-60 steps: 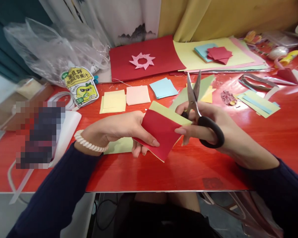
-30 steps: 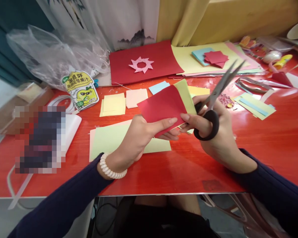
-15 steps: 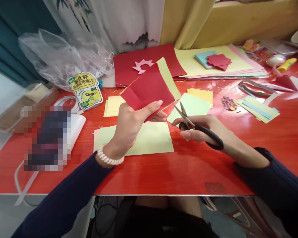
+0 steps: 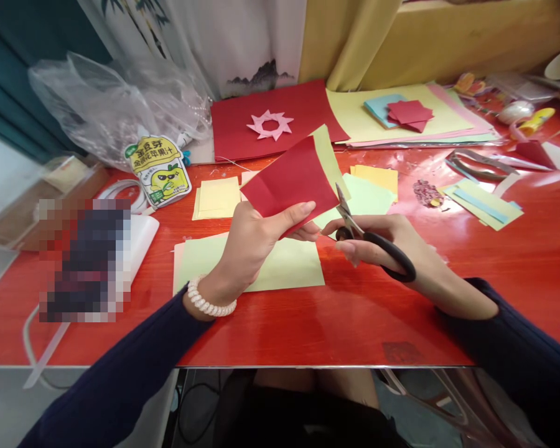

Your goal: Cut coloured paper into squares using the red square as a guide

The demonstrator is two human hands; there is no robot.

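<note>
Between thumb and fingers, my left hand (image 4: 266,239) grips a red sheet of paper (image 4: 292,183) with a yellow-green sheet (image 4: 330,162) behind it, its edge showing on the right. The sheets are tilted above the table. In my right hand (image 4: 378,239) is a pair of black-handled scissors (image 4: 349,218), fingers through the loops. The blades point up at the right edge of the paper, around its lower right corner; whether they have cut in I cannot tell. Below lies a light green rectangular sheet (image 4: 284,267), partly covered by my left hand.
A pink folded paper ring (image 4: 270,125) rests on a large red sheet (image 4: 228,127) at the back. Small yellow squares (image 4: 216,198) lie left, paper strips (image 4: 488,205) right. A juice pouch (image 4: 161,171), plastic bag (image 4: 116,112) and blurred-out device (image 4: 91,261) occupy the left side.
My left hand has brought the red and yellow-green sheets right and slightly down, to the scissor blades. The pink ring now shows whole. The scissor blades look closer together.
</note>
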